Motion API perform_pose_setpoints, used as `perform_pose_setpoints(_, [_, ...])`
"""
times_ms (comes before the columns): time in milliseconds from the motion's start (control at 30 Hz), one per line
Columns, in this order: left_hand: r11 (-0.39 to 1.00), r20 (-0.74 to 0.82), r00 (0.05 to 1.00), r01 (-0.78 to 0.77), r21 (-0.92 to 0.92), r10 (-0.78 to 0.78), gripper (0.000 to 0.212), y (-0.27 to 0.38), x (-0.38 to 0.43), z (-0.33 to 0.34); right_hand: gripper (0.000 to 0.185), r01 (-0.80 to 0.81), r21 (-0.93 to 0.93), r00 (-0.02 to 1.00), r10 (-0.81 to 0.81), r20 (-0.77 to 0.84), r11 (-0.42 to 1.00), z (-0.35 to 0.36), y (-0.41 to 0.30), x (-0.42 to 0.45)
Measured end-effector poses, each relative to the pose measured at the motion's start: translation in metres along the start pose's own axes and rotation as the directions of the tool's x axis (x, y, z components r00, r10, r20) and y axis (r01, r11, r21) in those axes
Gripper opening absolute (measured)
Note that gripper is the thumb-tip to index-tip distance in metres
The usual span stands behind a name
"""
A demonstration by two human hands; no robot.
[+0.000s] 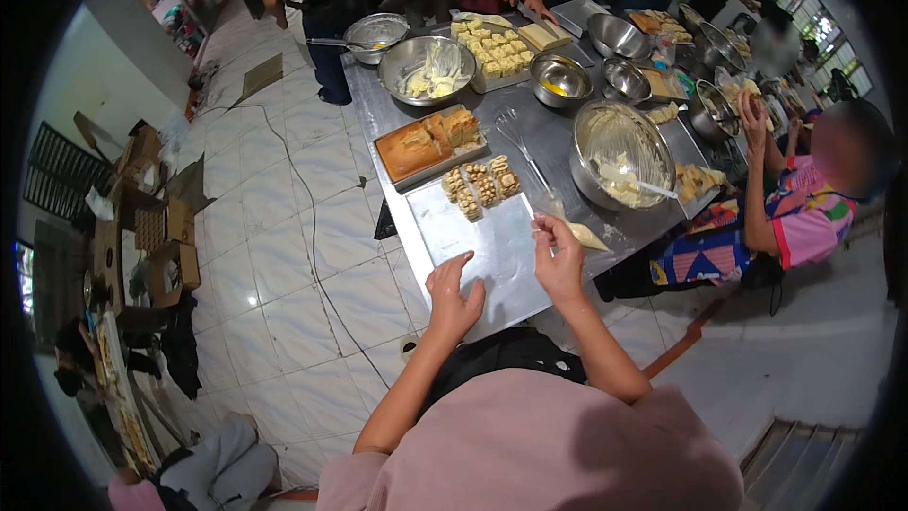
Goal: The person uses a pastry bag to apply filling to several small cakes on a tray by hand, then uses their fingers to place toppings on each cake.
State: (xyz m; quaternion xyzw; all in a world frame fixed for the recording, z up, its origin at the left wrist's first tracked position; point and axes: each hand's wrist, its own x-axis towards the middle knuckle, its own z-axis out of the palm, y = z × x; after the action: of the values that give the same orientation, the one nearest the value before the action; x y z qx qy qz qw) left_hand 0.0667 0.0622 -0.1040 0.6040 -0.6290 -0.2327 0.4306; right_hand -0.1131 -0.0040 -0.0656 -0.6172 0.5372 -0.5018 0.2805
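Observation:
My left hand [455,296] is over the near left part of a metal tray [461,248], fingers apart and holding nothing. At the tray's right edge is my right hand [559,255], its thumb and fingers close together; whether something small is between them I cannot tell. Several pieces of cake with piped topping [481,187] stand at the tray's far end. Behind them a loaf cake [411,151], partly cut, sits in a rectangular pan. A piping bag with pale filling [583,233] lies just right of my right hand, and a wire whisk [523,145] lies beyond it.
A large steel bowl with cream and a spatula [624,156] stands to the right, another smeared bowl [428,71] at the far left. Frosted cake squares [496,50] fill a farther tray. A person in a patterned apron [745,227] is at right; another cuts cake across the table.

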Motion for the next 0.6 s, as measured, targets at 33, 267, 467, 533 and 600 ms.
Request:
perform_pose_setpoints(33, [1.000, -0.013, 1.000, -0.015, -0.023, 0.015, 0.043, -0.008, -0.009, -0.016, 0.023, -0.016, -0.019, 1.000, 0.016, 0.004, 1.000, 0.016, -0.008, -0.016])
perform_pose_setpoints(267, [0.990, 0.080, 0.997, 0.007, -0.141, 0.005, 0.039, -0.061, -0.045, -0.087, 0.022, -0.100, -0.033, 0.994, 0.098, -0.056, 0.994, 0.078, -0.063, -0.098])
perform_pose_setpoints(467, [0.962, 0.148, 0.987, -0.026, -0.271, 0.068, 0.037, -0.075, -0.045, -0.094, 0.020, -0.183, -0.162, 0.966, 0.147, -0.211, 0.970, 0.057, -0.083, -0.134])
perform_pose_setpoints(533, [0.952, 0.162, 0.983, -0.029, -0.304, 0.082, 0.036, -0.067, -0.042, -0.092, 0.020, -0.182, -0.105, 0.952, 0.149, -0.267, 0.978, 0.052, -0.075, -0.142])
perform_pose_setpoints(600, [0.942, 0.173, 0.980, -0.037, -0.334, 0.100, 0.035, -0.058, -0.038, -0.090, 0.021, -0.223, -0.059, 0.942, 0.200, -0.269, 0.973, 0.048, -0.075, -0.143])
